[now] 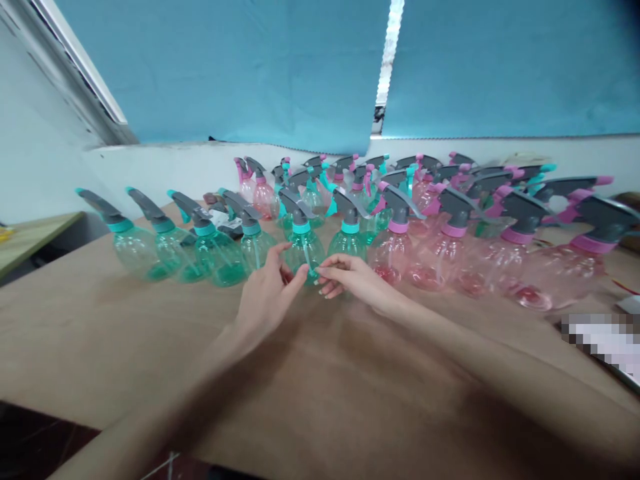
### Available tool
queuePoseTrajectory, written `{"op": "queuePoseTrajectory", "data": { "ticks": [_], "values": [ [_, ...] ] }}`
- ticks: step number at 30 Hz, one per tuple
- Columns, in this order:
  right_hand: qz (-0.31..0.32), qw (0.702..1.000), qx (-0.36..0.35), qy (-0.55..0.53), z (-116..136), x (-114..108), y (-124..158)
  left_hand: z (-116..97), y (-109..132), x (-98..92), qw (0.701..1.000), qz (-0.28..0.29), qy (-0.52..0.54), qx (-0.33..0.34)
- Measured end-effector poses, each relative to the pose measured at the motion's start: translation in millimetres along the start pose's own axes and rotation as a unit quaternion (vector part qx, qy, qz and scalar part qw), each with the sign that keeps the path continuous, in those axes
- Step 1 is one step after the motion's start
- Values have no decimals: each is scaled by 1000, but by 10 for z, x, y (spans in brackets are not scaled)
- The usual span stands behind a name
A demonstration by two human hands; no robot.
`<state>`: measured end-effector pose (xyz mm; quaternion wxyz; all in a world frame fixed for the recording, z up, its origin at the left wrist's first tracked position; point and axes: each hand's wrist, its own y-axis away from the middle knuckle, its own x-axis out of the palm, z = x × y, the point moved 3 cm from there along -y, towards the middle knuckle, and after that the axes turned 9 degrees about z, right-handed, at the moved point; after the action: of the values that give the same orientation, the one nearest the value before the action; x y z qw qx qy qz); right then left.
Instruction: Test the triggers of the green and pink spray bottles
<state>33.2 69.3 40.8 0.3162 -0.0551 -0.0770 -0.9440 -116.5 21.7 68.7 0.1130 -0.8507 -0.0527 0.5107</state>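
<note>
A row of round spray bottles with grey trigger heads stands in front of me. My left hand (270, 287) is held low before a clear green spray bottle (306, 250) with a turquoise collar, its thumb and forefinger apart. My right hand (345, 273) is just to its right, thumb and forefinger tips brought together in front of the same bottle. Whether anything small is pinched there, I cannot make out. Behind the right hand stands another green spray bottle (349, 241), and beside it a pink spray bottle (395, 250).
More green bottles (217, 257) line the left, and pink bottles (510, 260) the right. Several others crowd behind along the wall. A blurred flat object (607, 343) lies at the right of the brown table (320, 393). A blue curtain (240, 73) hangs behind.
</note>
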Motion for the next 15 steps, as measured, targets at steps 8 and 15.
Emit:
{"op": "queuePoseTrajectory", "data": {
  "ticks": [8,15],
  "values": [
    [40,992,-50,105,116,66,179,-52,-394,9,961,46,-248,-113],
    [21,986,-77,149,132,-66,221,-77,-398,-28,953,80,-271,-112]
  ]
}}
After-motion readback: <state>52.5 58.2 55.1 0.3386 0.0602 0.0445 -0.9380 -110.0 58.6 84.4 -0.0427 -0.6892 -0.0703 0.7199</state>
